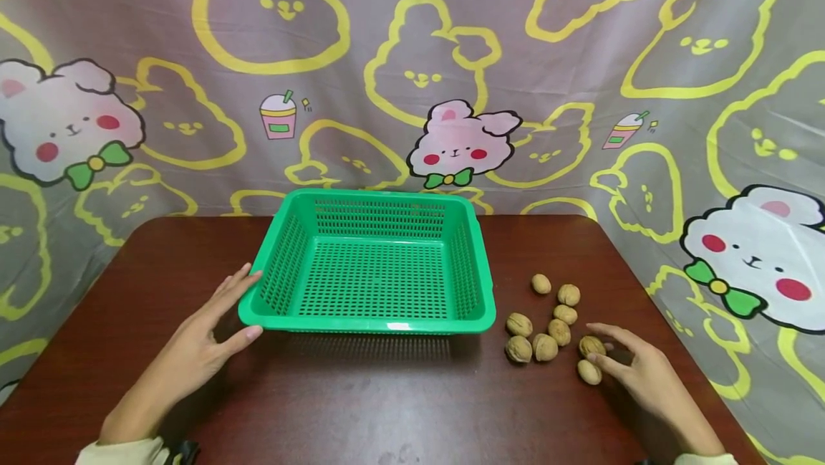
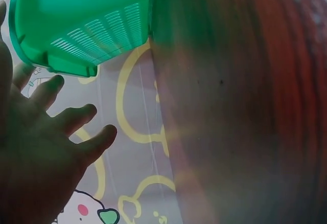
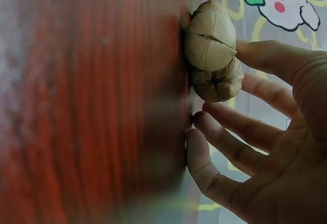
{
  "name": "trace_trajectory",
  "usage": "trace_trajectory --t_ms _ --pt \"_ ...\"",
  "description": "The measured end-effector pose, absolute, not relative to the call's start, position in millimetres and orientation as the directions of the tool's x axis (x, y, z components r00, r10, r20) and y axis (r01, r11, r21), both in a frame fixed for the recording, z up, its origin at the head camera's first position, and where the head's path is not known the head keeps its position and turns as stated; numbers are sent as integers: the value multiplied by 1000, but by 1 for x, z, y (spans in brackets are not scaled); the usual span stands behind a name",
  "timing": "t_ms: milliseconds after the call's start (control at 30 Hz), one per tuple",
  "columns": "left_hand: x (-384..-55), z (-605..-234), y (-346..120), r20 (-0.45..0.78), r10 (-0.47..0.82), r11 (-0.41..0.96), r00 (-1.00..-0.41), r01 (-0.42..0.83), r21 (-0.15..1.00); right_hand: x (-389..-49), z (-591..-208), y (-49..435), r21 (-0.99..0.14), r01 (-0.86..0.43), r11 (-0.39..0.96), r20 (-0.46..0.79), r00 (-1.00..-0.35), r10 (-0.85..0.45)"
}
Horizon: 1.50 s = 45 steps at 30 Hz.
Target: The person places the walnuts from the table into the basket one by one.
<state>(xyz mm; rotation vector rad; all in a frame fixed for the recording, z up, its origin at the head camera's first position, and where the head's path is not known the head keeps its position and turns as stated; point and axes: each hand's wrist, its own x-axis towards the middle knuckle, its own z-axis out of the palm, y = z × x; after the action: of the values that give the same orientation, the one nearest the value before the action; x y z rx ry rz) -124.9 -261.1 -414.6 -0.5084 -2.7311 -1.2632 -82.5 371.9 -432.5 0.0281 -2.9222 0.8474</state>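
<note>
A green plastic basket (image 1: 374, 324) with slotted walls stands on the table. My left hand (image 1: 203, 347) is at its left end, fingers straight and spread beside the rim, thumb at the front left corner. In the left wrist view, the hand (image 2: 56, 127) has its fingers apart below the basket (image 2: 38, 35). To the right, my right hand (image 1: 644, 372) reaches over a walnut (image 1: 590, 345), its thumb and index finger on either side. A paler walnut (image 1: 589, 372) lies just in front. In the right wrist view, the thumb tip meets a walnut's edge (image 3: 210, 42).
Several more walnuts (image 1: 544, 347) lie in a loose group between the basket and my right hand. The dark brown wooden table (image 1: 387, 400) ends at a patterned cloth (image 1: 361, 92) hanging behind and along the right side.
</note>
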Motion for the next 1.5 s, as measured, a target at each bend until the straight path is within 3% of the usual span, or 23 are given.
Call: trace_trajectory --t_ms 467,867,1300,1500 --pt "-133 -416 -262 257 275 616 -926 375 692 -91 -430 371 -503 -37 863 46 -999 -15" --pt "-137 -412 -265 207 261 645 -943 330 689 -93 -430 372 -453 -46 890 48 -998 -26" --pt "-137 -414 -264 203 245 647 -948 316 694 -93 -410 358 -554 -99 827 105 -993 -48" --pt "-137 -413 -264 191 248 625 -950 308 717 -103 -386 342 -576 -219 788 189 -973 -132"
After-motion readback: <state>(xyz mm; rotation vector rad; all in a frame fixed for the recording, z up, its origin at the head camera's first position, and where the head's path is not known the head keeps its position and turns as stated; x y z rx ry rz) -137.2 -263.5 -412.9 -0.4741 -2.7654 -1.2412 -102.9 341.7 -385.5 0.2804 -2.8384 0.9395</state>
